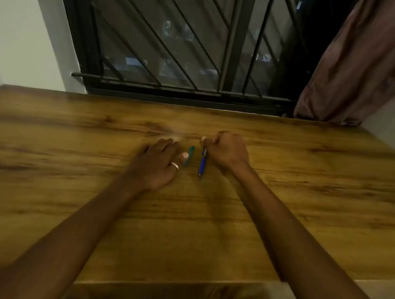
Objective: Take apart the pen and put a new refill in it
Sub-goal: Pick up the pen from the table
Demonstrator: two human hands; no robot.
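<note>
A blue pen [202, 162] points its tip toward me over the wooden table [67, 185]. My right hand [227, 151] is curled in a fist around the pen's far end. A green pen piece [189, 156] lies on the table just left of the blue pen. My left hand [158, 165] rests flat beside it, fingers spread, thumb tip touching or nearly touching the green piece. A ring sits on one left finger. The picture is blurred, so small parts are hard to make out.
The table runs up to a barred window [168, 38] at the back. A brownish curtain [369, 57] hangs at the back right. The table's near edge [171, 289] is close to my body.
</note>
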